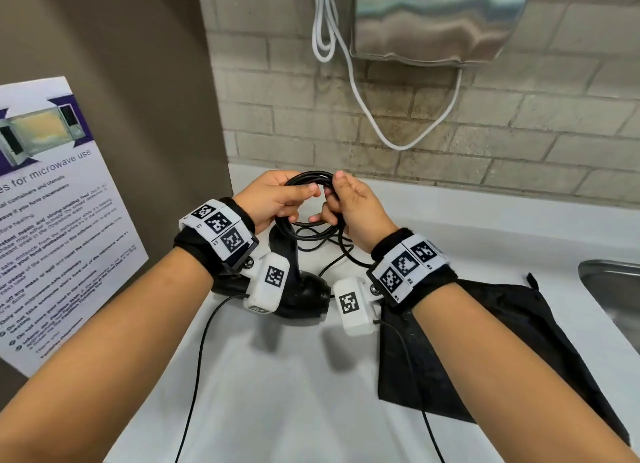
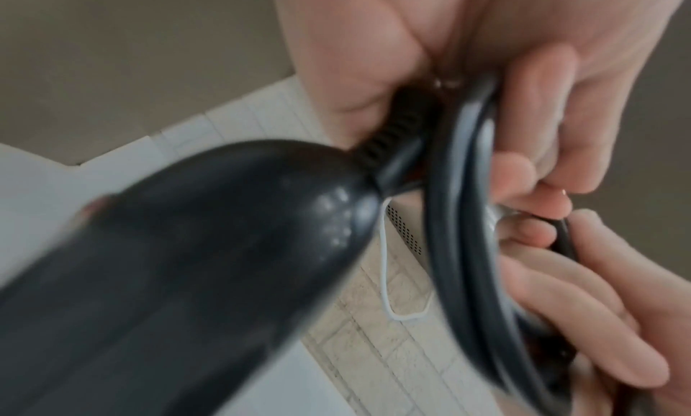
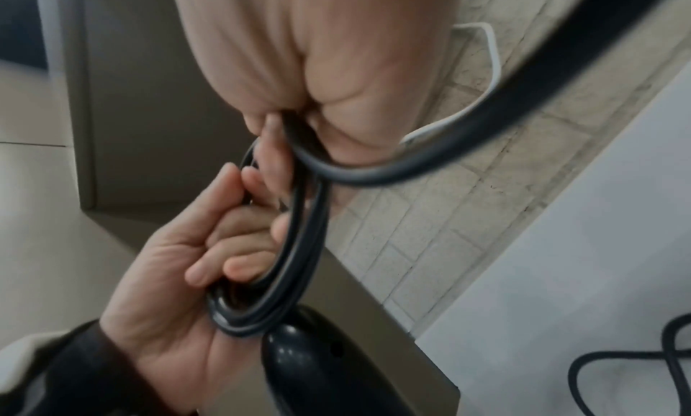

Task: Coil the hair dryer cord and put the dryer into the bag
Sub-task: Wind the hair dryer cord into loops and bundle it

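Note:
The black hair dryer (image 1: 301,292) lies on the white counter (image 1: 277,393), its handle (image 2: 187,260) pointing up toward my hands. Above it I hold a small coil of its black cord (image 1: 308,176) with several loops. My left hand (image 1: 277,199) grips the coil's left side, fingers curled through the loops (image 3: 295,260). My right hand (image 1: 346,199) pinches the cord at the coil's right side, and a free length (image 3: 411,168) runs out from under its palm. More loose cord (image 1: 349,254) lies on the counter below. The black bag (image 1: 502,341) lies flat under my right forearm.
A steel sink (image 1: 616,289) sits at the right edge. On the brick wall hang a metal dispenser (image 1: 433,22) and a looping white cable (image 1: 381,130). A microwave-use poster (image 1: 52,220) leans on the brown panel at the left.

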{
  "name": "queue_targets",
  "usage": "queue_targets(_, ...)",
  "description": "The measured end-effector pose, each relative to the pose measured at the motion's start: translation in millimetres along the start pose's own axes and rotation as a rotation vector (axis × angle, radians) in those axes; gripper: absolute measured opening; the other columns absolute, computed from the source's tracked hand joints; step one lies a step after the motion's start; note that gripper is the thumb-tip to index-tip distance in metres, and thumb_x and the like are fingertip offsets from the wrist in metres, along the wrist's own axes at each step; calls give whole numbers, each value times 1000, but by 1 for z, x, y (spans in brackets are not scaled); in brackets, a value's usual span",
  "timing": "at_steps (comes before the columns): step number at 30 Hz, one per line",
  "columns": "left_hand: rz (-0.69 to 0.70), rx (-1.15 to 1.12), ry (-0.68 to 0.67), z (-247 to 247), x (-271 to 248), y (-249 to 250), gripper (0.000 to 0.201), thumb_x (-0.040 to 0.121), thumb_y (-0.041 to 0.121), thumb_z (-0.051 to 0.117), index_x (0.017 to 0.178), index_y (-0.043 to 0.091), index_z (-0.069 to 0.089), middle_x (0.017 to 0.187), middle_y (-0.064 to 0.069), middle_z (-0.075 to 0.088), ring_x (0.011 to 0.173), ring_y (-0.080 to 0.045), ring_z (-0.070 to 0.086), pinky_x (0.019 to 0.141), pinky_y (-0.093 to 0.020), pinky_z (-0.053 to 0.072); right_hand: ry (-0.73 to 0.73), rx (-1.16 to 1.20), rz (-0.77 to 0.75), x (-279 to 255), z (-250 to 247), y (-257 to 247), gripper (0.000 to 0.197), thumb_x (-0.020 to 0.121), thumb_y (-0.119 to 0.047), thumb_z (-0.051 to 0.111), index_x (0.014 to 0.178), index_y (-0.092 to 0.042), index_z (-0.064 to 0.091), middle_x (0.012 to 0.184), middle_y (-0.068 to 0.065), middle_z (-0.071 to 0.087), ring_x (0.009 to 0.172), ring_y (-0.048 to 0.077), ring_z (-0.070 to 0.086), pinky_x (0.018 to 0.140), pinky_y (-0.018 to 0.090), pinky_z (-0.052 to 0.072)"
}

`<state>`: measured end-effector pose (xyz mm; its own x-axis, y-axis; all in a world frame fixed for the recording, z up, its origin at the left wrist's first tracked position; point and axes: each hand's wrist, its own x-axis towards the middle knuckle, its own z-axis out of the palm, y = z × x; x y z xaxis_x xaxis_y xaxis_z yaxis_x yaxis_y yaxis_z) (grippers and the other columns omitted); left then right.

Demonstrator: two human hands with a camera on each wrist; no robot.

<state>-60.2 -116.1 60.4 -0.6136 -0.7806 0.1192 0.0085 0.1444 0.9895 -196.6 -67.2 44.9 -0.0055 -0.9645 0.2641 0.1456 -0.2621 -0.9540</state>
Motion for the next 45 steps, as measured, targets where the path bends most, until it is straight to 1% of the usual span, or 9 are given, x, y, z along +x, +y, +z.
queue_targets(5, 64, -10, 46, 5, 0, -3, 24, 97, 8, 39, 78, 9, 54, 41, 10, 46, 39, -2, 43, 49, -16, 45, 129, 125, 19, 0, 4, -5, 37, 101, -24, 33, 69, -10, 45, 37, -11, 24, 31, 5, 20, 40, 19, 29)
queue_targets(11, 55, -72, 121, 8, 2, -6, 27, 98, 15, 40, 77, 10, 56, 39, 12, 34, 31, 0, 26, 38, -14, 28, 189, 155, 33, -6, 12, 11, 47, 100, -31, 28, 64, -8, 46, 38, -8, 36, 37, 9, 45, 59, 29, 44)
queue_targets(14, 28, -118, 135, 15, 3, -2, 30, 98, 21, 41, 74, 9, 56, 38, 11, 32, 29, -1, 23, 35, -14, 27, 290, 159, 58, -6, 19, 9, 50, 101, -34, 25, 59, -10, 39, 35, -7, 32, 30, 8, 34, 48, 25, 48)
queue_targets(24, 42, -305, 44, 14, -1, -10, 15, 77, 19, 52, 84, 7, 57, 40, 10, 37, 35, -4, 37, 45, -19, 45, 566, 4, 20, 4, 29, -3, 46, 99, -36, 32, 58, -15, 30, 54, 0, 27, 40, 14, 27, 35, 16, 25)
queue_targets(27, 44, -353, 39, 16, -3, -10, 27, 96, 25, 41, 90, 5, 58, 43, 9, 41, 39, -7, 43, 58, -24, 54, 609, 49, 20, 4, 28, 2, 46, 99, -37, 32, 59, -14, 33, 53, -1, 28, 34, 10, 26, 35, 15, 24)
queue_targets(32, -3, -226, 212, 20, -2, -8, 52, 101, 41, 23, 84, 12, 62, 41, 12, 26, 32, -4, 23, 42, -17, 38, 581, -198, -117, 1, 28, 11, 15, 99, -20, 31, 99, -23, 46, 68, -1, 42, 45, 9, 40, 34, 17, 38)
queue_targets(37, -54, -221, 218, 16, -4, -2, 55, 98, 46, 27, 72, 13, 62, 39, 12, 21, 32, -4, 16, 41, -20, 28, 464, -612, -285, -6, 20, 14, 25, 97, -17, 41, 110, -3, 57, 86, 6, 61, 78, 16, 53, 75, 27, 45)
queue_targets(40, -40, -192, 225, 16, -6, 0, 58, 97, 49, 28, 70, 11, 62, 38, 11, 21, 33, -5, 16, 41, -20, 27, 389, -661, -282, -9, 16, 16, 24, 97, -19, 42, 108, -1, 53, 87, 4, 60, 80, 13, 52, 66, 14, 36)
queue_targets(45, 47, 7, 390, 24, -2, -6, 55, 97, 47, 35, 60, 13, 59, 35, 10, 27, 32, -6, 23, 38, -19, 27, 392, -723, -261, -8, 14, 17, 14, 98, -17, 38, 91, -8, 45, 59, -7, 42, 51, 7, 40, 46, 10, 33)
